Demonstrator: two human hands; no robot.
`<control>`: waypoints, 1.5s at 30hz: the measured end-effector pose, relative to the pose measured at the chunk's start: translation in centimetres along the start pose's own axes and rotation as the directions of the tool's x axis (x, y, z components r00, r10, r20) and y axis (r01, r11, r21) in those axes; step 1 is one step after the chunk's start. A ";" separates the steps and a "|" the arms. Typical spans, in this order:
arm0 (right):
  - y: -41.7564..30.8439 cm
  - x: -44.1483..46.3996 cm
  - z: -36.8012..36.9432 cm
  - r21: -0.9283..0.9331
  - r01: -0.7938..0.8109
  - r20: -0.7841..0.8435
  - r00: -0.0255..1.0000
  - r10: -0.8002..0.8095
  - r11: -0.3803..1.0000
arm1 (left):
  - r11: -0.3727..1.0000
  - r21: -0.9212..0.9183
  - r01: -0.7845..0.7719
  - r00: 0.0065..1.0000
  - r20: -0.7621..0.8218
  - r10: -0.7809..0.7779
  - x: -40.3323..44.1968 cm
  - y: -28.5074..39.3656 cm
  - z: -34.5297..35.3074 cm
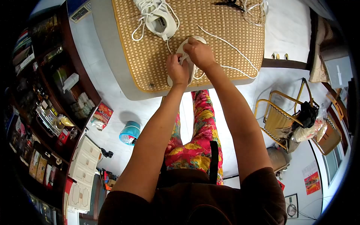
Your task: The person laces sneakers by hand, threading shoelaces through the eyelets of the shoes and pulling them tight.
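Our left hand (177, 70) and right hand (199, 53) are closed on the shoe (192, 70) atop the mat (146, 69); we cannot tell the exact pinch. It seems light, soft-sided, best steadied by the sole

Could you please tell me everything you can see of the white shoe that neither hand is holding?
The white shoe is a low lace-up with a smooth-looking upper, a small pull tab at the heel and a grey insole bearing dark lettering, too small to read. It sits upright on the woven mat, heel towards the person, its toe cut off by the picture's edge. Its white laces are threaded, with loose lengths trailing on both sides. Neither hand touches it.
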State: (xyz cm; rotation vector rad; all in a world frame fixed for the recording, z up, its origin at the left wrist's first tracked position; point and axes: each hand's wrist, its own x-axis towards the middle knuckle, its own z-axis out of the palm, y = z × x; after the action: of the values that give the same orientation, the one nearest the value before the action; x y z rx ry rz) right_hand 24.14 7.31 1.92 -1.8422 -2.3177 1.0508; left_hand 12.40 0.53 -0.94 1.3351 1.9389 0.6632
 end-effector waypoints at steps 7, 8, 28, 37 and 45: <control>0.7 0.4 1.1 -0.097 0.060 -0.079 0.995 -0.068 0.993 | 1.000 0.003 -0.006 0.999 -0.047 0.006 -0.2 0.3 0.2; 0.8 0.4 1.2 -0.096 0.057 -0.079 0.995 -0.064 0.994 | 1.000 0.006 -0.014 0.999 -0.045 0.014 -0.1 0.2 0.1; 1.6 1.3 0.8 0.156 0.087 0.098 0.990 -0.103 0.984 | 0.999 -0.036 0.003 1.000 -0.015 -0.003 -0.1 -0.3 0.2; 1.8 0.7 2.0 0.203 -0.040 0.073 0.997 0.026 0.978 | 0.991 -0.126 0.047 0.996 0.085 -0.036 0.1 0.0 -1.0; 0.3 -1.3 2.7 0.344 -0.259 -0.027 0.958 0.285 0.903 | 0.996 0.029 0.085 0.974 0.207 -0.089 1.2 -0.7 -1.2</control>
State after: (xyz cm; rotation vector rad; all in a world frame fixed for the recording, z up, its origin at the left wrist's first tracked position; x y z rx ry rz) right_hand 23.78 4.90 0.16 -2.0537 -1.7330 1.2839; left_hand 10.77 1.39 -1.04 1.2698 1.8274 0.4434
